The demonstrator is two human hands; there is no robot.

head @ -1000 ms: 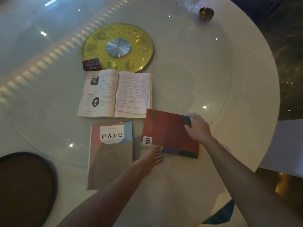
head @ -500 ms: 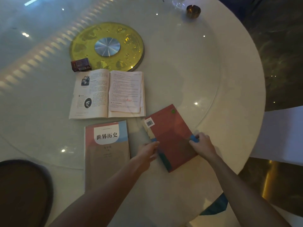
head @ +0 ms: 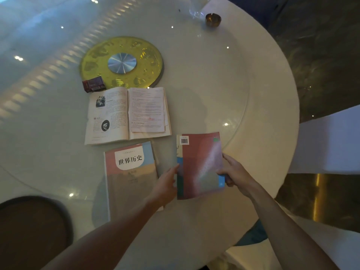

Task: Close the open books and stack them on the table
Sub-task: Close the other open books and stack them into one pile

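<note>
- Right of the closed grey book [head: 130, 178], just beside it: red book [head: 200, 164], shut, back cover up, on table [head: 263, 90].
- Left hand [head: 165, 187] at its spine edge, fingers together; right hand [head: 233, 173] clamped on its right edge.
- Step: stacking. Next, prob: lift red book onto grey book w/ edges squared.
- Open book [head: 126, 115], beyond grey book, not yet closed.

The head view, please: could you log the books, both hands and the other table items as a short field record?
open book: lies flat, pages up, loose sheet on its right page
closed book: front cover up, near the open one
red book: closed, barcode side up, held by both hands
left hand: grips the red book's left edge
right hand: grips its right edge
small box: by the gold disc
ashtray: far side
table: round, white
</note>
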